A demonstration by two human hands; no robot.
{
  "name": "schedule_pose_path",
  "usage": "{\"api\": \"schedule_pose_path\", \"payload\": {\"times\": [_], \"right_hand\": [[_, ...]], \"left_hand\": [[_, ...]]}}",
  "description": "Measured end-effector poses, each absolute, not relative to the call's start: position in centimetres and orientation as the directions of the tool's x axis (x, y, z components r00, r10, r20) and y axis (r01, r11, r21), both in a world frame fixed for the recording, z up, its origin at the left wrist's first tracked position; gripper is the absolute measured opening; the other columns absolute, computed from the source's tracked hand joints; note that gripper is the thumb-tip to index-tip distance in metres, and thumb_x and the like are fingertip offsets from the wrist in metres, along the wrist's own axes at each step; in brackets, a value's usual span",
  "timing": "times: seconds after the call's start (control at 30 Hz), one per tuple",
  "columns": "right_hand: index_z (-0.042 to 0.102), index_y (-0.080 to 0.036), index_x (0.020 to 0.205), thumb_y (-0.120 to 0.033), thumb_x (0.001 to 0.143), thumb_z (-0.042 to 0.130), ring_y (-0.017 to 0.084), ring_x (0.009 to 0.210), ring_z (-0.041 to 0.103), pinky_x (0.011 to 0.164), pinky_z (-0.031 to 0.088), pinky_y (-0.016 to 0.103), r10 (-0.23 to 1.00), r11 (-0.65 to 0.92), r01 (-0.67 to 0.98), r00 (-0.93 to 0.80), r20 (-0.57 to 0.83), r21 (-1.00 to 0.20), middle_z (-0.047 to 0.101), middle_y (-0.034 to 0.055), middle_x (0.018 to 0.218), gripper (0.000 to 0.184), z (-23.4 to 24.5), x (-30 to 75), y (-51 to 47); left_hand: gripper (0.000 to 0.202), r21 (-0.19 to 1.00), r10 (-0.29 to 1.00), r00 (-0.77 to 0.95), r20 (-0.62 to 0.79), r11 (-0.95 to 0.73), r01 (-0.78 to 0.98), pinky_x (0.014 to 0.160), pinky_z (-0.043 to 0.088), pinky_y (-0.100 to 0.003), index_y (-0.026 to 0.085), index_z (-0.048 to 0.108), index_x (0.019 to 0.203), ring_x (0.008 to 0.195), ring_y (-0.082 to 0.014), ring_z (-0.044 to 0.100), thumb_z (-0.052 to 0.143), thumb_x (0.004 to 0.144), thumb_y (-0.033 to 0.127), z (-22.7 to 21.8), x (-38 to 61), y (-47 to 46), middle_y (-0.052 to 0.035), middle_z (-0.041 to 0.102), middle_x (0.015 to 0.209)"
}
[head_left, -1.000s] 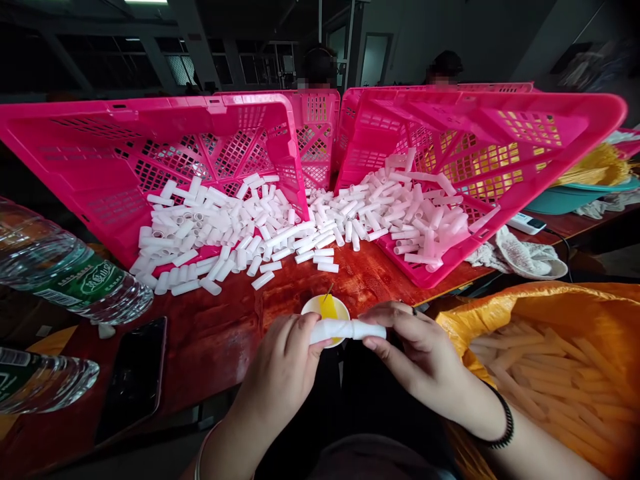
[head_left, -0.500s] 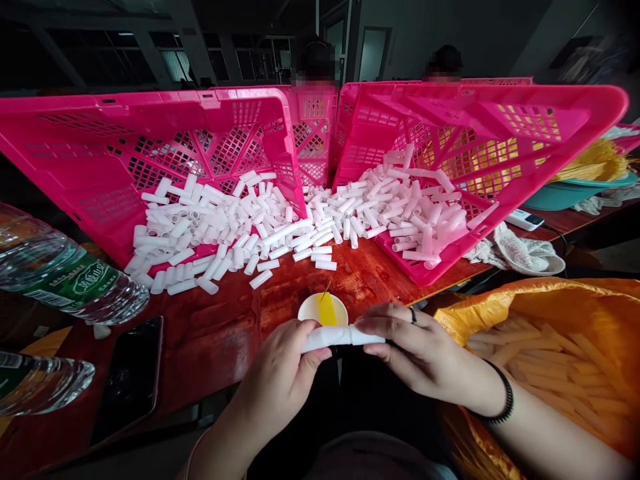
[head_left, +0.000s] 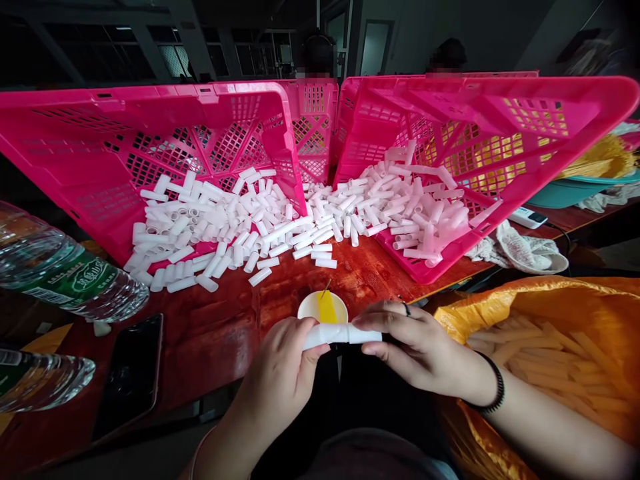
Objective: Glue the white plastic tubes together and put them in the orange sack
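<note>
Between my two hands lies a white plastic tube (head_left: 330,333), held roughly level, with a visible joint line near its middle. My left hand (head_left: 285,363) grips its left end between thumb and fingers. On the right part, my right hand (head_left: 410,340) pinches it with thumb and fingertips. Just behind the tube stands a small white cup (head_left: 307,307) with something yellow and a thin stick in it. Beyond that, a large heap of short white tubes (head_left: 220,213) spills from the tipped crates onto the table.
Two pink crates, one on the left (head_left: 75,133) and one on the right (head_left: 500,107), lie tipped on the red table (head_left: 200,333). Water bottles (head_left: 75,273) and a phone (head_left: 130,373) are at left. An orange sack (head_left: 475,307) of tubes stands at right. People sit behind.
My right hand has shifted slightly left along the tube. Both hands keep hold of it, and the heap looks the same.
</note>
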State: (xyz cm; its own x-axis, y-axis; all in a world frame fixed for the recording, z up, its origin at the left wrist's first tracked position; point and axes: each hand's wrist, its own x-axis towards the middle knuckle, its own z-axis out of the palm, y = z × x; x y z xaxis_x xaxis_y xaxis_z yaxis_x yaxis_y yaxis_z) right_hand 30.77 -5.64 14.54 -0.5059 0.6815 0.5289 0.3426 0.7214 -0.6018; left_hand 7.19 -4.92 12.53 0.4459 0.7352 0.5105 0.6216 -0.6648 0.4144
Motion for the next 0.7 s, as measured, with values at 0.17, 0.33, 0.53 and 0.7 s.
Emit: {"api": "schedule_pose_path", "payload": {"times": [0.17,0.33,0.53,0.7], "right_hand": [[0.058,-0.019,0.114,-0.016,0.090,0.060,0.017,0.086,0.066,0.076,0.056,0.028,0.748,0.646,0.322,-0.448,0.490,-0.692,0.067,0.0089,0.095,0.025,14.8,30.2,-6.3],[0.059,-0.020,0.113,-0.016,0.090,0.058,0.020,0.087,0.067,0.077,0.056,0.032,0.809,0.582,0.364,-0.352,0.471,-0.727,0.069,0.0102,0.097,0.024,14.8,29.6,-7.4],[0.061,-0.022,0.111,-0.017,0.089,0.060,0.019,0.087,0.067,0.077,0.056,0.030,0.842,0.540,0.325,-0.231,0.488,-0.777,0.069,0.0082,0.095,0.022,13.7,29.6,-7.7],[0.064,-0.022,0.107,-0.023,0.090,0.061,0.017,0.085,0.067,0.073,0.057,0.026,0.885,0.449,0.181,-0.222,0.408,-0.875,0.069,0.0074,0.097,0.017,13.1,30.1,-7.1]], "left_hand": [[0.016,0.167,0.629,0.464,0.624,-0.688,0.706,0.065,0.053,-0.032,0.014,0.054,0.107,0.074,-0.0217,0.061,0.045,0.096,0.021,12.6,7.4,-4.9,-0.0077,0.065,0.081],[0.016,0.127,0.595,0.436,0.675,-0.676,0.726,0.068,0.053,-0.032,0.017,0.053,0.110,0.075,-0.0207,0.062,0.045,0.097,0.020,12.4,7.5,-4.8,-0.0066,0.066,0.084],[0.017,0.347,0.665,0.458,0.590,-0.720,0.601,0.076,0.054,-0.029,0.018,0.050,0.111,0.083,-0.0187,0.063,0.044,0.098,0.026,12.6,7.3,-5.2,-0.0068,0.066,0.092],[0.015,0.484,0.712,0.492,0.500,-0.701,0.523,0.078,0.053,-0.026,0.019,0.051,0.110,0.086,-0.0174,0.062,0.046,0.097,0.025,13.2,7.0,-5.5,-0.0059,0.065,0.094]]}}
